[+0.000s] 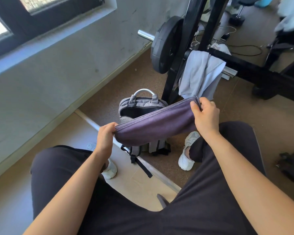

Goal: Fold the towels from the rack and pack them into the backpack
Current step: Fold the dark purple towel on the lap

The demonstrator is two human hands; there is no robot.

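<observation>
Towel [153, 128] stretched above backpack [139, 107]; rack [190, 48] behind.

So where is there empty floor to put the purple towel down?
Bare brown floor lies between the backpack and the wall, and again right of the right shoe, before the rack base. It is crowded from there to the left shoe, where the backpack and its straps sit, and by the weight plate.

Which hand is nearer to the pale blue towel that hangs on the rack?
The right hand. It pinches one end of the purple towel just below the pale blue towel. The left hand grips the other end, farther down and to the left.
</observation>
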